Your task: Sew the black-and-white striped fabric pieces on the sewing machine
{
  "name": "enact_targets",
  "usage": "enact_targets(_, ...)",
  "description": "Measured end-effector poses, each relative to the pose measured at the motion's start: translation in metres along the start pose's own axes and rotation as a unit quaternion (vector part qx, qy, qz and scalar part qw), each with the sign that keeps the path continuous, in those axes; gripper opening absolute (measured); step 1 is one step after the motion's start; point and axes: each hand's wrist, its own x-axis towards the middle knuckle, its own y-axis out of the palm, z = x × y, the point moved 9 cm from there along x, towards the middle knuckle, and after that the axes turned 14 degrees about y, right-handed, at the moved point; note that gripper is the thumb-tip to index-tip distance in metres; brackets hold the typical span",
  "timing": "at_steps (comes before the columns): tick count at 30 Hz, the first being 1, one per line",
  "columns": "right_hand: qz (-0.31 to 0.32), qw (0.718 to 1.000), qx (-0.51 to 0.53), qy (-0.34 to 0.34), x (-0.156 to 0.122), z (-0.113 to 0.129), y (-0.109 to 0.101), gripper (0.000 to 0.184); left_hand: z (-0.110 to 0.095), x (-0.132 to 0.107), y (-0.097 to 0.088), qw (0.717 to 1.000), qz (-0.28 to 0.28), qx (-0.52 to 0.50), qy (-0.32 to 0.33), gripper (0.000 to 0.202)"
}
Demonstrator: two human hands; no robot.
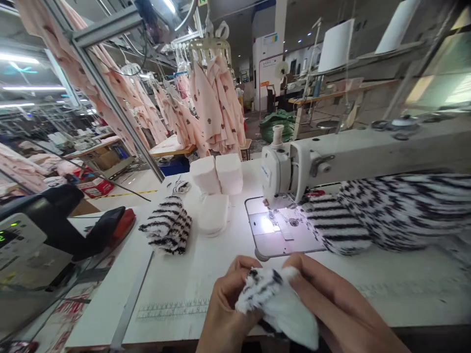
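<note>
At the near counter [176, 289] edge, left hand [224, 314] and right hand [342, 309], fingers [235, 274] pinched shut on a striped fleece piece [275, 304], sewing machine [294, 171] just beyond

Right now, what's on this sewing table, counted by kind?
Striped fleece: 4 (piece held by left hand and right hand, roll, scrap, heap)
White stacks: 3
Sewing machine: 1
Total: 8

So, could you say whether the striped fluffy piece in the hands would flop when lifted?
Probably floppy: the striped fluffy piece crumples between the left hand and right hand. Likely light, being thin; its plush pile should grip, not slip.
</note>
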Motion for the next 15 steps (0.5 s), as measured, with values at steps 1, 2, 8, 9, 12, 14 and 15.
enact_targets(1, 0.018, 0.999, 0.016, 0.028, 0.01, -0.005, -0.003, 0.036, 0.007, -0.005, 0.006, 0.994, -0.006, -0.096, -0.052, 0.037)
enact_targets(2, 0.031, 0.998, 0.018, 0.044, 0.019, -0.008, -0.003, 0.038, 0.013, -0.011, 0.012, 0.981, -0.004, -0.169, -0.099, 0.036)
enact_targets(8, 0.073, 0.994, 0.017, 0.081, 0.048, -0.018, 0.011, 0.04, 0.015, -0.012, 0.031, 0.921, 0.005, -0.337, -0.196, 0.04)
enact_targets(9, 0.079, 0.993, 0.024, 0.089, 0.05, -0.019, 0.013, 0.039, 0.014, -0.01, 0.032, 0.918, 0.01, -0.343, -0.199, 0.04)
enact_targets(12, 0.091, 0.99, 0.039, 0.105, 0.058, -0.021, 0.018, 0.037, 0.013, -0.004, 0.036, 0.905, 0.017, -0.37, -0.211, 0.04)
enact_targets(14, 0.08, 0.992, 0.042, 0.091, 0.059, -0.019, 0.015, 0.033, 0.012, 0.0, 0.032, 0.899, -0.009, -0.385, -0.207, 0.04)
enact_targets(15, 0.06, 0.995, 0.038, 0.069, 0.058, -0.015, 0.011, 0.031, 0.011, 0.003, 0.027, 0.902, -0.035, -0.385, -0.192, 0.037)
